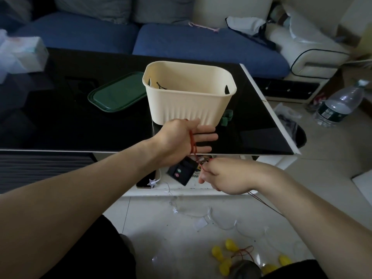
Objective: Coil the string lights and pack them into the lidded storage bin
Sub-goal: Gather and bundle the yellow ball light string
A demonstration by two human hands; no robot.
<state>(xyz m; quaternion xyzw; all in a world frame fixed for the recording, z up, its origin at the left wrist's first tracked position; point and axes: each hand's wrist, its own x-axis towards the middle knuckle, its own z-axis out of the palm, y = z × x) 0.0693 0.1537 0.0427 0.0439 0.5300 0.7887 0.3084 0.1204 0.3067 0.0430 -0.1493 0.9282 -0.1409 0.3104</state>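
Left grip [181,137] spread, red wire [192,141] looped round it; right grip [221,176] pinches wire.

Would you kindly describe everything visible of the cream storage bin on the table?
The cream ribbed plastic storage bin stands upright and lidless on the glossy black table, near its front edge. It has rounded corners, a rolled rim and slot handles. Something thin and dark shows inside. The dark green lid lies at its left, apparently partly behind it.
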